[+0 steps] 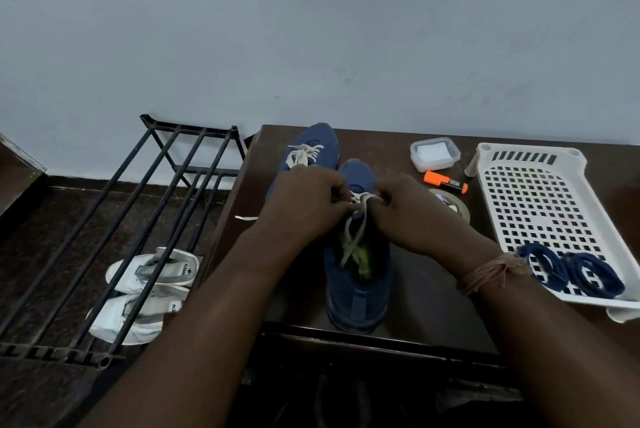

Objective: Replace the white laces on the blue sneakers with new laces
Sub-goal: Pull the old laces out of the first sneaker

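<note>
Both hands, left hand point(306, 200) and right hand point(407, 211), pinched the white lace point(360, 219) over the near sneaker point(358, 275), its toe pointing away.

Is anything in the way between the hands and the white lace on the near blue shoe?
No. The left hand and right hand already pinch the white lace on the near blue sneaker.
</note>
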{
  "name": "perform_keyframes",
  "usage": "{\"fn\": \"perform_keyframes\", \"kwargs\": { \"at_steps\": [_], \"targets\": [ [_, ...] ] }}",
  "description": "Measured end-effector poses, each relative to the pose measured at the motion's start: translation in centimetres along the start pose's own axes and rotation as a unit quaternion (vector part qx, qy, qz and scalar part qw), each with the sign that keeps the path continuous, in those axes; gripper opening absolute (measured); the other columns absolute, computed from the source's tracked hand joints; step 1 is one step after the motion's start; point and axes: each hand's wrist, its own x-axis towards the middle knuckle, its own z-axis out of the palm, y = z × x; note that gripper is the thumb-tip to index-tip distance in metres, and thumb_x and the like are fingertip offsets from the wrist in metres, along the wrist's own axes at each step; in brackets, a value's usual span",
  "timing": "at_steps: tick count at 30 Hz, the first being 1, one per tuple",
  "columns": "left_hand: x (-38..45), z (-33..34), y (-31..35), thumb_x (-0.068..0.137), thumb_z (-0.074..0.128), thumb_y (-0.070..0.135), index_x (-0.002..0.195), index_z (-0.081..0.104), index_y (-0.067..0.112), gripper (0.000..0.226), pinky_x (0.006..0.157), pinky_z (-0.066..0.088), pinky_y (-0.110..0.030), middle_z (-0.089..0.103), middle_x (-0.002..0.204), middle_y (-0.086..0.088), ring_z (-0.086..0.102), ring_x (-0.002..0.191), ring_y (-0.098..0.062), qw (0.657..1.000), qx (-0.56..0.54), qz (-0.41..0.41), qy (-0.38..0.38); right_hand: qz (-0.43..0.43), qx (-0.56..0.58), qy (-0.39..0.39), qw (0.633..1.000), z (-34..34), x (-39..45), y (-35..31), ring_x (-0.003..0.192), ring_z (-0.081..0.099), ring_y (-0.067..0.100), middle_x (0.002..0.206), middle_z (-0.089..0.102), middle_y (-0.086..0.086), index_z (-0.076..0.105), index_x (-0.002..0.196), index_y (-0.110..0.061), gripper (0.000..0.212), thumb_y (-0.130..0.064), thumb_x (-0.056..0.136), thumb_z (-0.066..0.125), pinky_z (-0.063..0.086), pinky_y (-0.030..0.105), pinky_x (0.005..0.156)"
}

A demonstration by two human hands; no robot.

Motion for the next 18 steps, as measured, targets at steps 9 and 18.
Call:
{"fn": "perform_keyframes", "kwargs": {
  "at_steps": [9, 18],
  "targets": [
    [-0.4, 0.0, -0.1, 0.086, 0.072, 0.040, 0.081, 0.075, 0.025, 0.016, 0.075, 0.054, -0.032, 0.072, 0.081, 0.007, 0.066, 0.078, -0.011, 0.998, -0.009, -0.048, -0.026, 0.039, 0.608, 0.180, 0.772, -3.5, 1.1, -1.2, 0.061, 0.053, 0.018, 0.069, 0.058, 0.004, 0.056, 0.065, -0.018, 0.029, -0.027, 0.092, 0.054, 0.043, 0.031, 0.064],
    [-0.5, 0.2, 0.1, 0.086, 0.068, 0.036, 0.083, 0.074, 0.026, 0.012, 0.074, 0.056, -0.033, 0.072, 0.080, 0.007, 0.067, 0.078, -0.012, 0.998, -0.004, -0.055, -0.014, -0.022, 0.699, 0.192, 0.688, -4.6, 0.5, -1.9, 0.058, 0.048, 0.022, 0.070, 0.054, 0.011, 0.054, 0.091, -0.009, 0.011, -0.015, 0.085, 0.047, 0.041, 0.031, 0.060]
  ]
}}
